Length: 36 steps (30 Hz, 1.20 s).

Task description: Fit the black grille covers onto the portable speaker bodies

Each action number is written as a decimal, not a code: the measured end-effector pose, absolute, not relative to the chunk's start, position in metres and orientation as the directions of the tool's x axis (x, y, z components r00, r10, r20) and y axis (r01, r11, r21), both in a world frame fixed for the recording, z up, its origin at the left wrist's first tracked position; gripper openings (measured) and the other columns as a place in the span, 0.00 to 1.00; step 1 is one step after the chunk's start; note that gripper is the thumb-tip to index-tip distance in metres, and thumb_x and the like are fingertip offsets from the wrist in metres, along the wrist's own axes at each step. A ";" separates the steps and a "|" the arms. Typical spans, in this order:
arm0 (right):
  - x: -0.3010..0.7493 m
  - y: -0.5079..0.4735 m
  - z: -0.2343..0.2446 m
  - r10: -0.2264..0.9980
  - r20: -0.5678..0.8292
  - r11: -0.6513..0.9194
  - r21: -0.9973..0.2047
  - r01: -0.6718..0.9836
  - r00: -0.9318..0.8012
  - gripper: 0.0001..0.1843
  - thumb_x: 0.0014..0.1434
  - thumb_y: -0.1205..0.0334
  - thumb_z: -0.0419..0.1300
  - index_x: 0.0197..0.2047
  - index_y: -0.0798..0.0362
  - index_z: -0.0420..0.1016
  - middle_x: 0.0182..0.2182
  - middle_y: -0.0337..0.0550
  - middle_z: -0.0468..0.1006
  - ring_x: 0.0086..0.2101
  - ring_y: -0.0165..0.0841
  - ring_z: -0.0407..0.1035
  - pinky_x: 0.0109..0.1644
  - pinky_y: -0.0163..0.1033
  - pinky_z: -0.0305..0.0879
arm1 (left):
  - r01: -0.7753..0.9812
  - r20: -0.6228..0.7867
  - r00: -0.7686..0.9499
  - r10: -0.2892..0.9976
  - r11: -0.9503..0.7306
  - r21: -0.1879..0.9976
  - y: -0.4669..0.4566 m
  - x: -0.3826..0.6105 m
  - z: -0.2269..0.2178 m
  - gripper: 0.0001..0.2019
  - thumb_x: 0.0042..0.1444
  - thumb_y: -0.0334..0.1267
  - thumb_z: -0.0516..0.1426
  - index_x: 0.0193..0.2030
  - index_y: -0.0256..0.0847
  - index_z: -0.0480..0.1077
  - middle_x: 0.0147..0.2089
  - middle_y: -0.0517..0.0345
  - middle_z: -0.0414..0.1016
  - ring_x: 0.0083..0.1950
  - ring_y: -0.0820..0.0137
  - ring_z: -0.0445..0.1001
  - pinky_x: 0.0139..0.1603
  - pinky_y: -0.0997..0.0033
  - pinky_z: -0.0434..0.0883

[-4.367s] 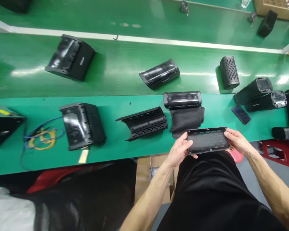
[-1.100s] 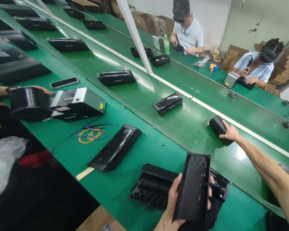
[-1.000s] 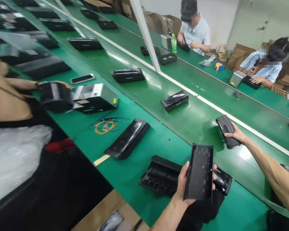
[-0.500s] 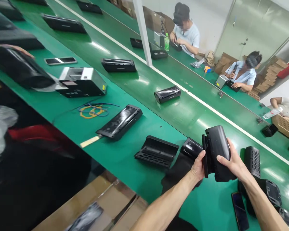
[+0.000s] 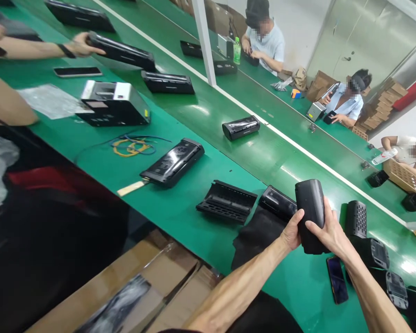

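Both my hands grip a rounded black speaker housing (image 5: pixel 311 212), held upright over the near edge of the green bench (image 5: pixel 180 208). My left hand (image 5: pixel 291 232) clasps its left side and my right hand (image 5: pixel 329 231) wraps its right side; the flat black panel is pressed behind it, mostly hidden. Just left of my hands a black cylindrical speaker (image 5: pixel 276 202) lies on a black cloth (image 5: pixel 254 233). An open black grille shell (image 5: pixel 226 201) lies further left.
A phone (image 5: pixel 336 279) and several black speaker bodies (image 5: pixel 355 218) lie to my right. On the conveyor (image 5: pixel 263 157) sit more black units (image 5: pixel 240 127). A co-worker's arm (image 5: pixel 31 46) reaches in at upper left near a grey box (image 5: pixel 113 102). Seated people work across the line.
My right hand fetched the black housing from the conveyor and brought it against the panel in my left hand. Both hands now clasp it. The co-worker at left reached toward the belt.
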State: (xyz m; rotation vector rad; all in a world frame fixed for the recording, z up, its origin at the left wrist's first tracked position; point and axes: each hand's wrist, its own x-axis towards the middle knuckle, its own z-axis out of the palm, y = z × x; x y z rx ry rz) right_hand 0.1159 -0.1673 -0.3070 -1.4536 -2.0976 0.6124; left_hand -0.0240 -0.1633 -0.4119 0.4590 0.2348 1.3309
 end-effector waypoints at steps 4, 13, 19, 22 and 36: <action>0.133 -0.178 -0.316 0.914 0.206 0.393 -0.665 0.636 -0.349 0.65 0.58 0.36 0.69 0.84 0.55 0.40 0.73 0.66 0.61 0.71 0.62 0.61 0.71 0.66 0.63 | -0.880 0.070 0.079 0.994 0.037 0.474 -0.169 -0.028 -0.394 0.35 0.49 0.54 0.76 0.60 0.37 0.78 0.55 0.42 0.86 0.64 0.45 0.80 0.69 0.46 0.73; 0.111 -0.225 -0.389 0.794 0.556 0.433 -0.801 0.413 0.246 0.56 0.54 0.34 0.72 0.75 0.49 0.54 0.69 0.59 0.62 0.67 0.57 0.63 0.73 0.65 0.60 | -0.787 0.049 -0.068 0.997 -0.084 0.611 -0.178 -0.027 -0.372 0.38 0.46 0.56 0.77 0.62 0.48 0.74 0.55 0.52 0.84 0.60 0.50 0.80 0.64 0.48 0.76; 0.158 -0.246 -0.367 0.907 0.404 0.367 -0.897 0.245 0.119 0.52 0.50 0.35 0.76 0.70 0.45 0.63 0.65 0.54 0.69 0.61 0.54 0.70 0.64 0.59 0.70 | -0.215 0.331 0.117 0.936 -0.302 0.929 -0.161 -0.120 -0.316 0.63 0.36 0.53 0.80 0.79 0.58 0.58 0.80 0.46 0.60 0.77 0.46 0.65 0.74 0.46 0.67; 0.171 -0.257 -0.361 0.923 0.381 0.368 -0.914 0.170 0.053 0.49 0.50 0.37 0.78 0.69 0.43 0.65 0.67 0.53 0.69 0.63 0.53 0.69 0.66 0.58 0.69 | 0.066 0.338 0.406 0.849 -0.396 0.916 -0.161 -0.147 -0.282 0.57 0.40 0.53 0.79 0.78 0.53 0.63 0.80 0.46 0.62 0.77 0.43 0.64 0.75 0.48 0.64; 0.158 -0.256 -0.370 0.871 0.449 0.491 -0.816 0.306 -0.201 0.60 0.52 0.44 0.77 0.81 0.39 0.53 0.64 0.52 0.76 0.63 0.57 0.72 0.66 0.64 0.72 | -0.588 -0.060 0.370 0.927 0.284 0.757 -0.231 -0.051 -0.390 0.32 0.55 0.61 0.66 0.61 0.45 0.77 0.61 0.46 0.83 0.66 0.44 0.76 0.68 0.41 0.70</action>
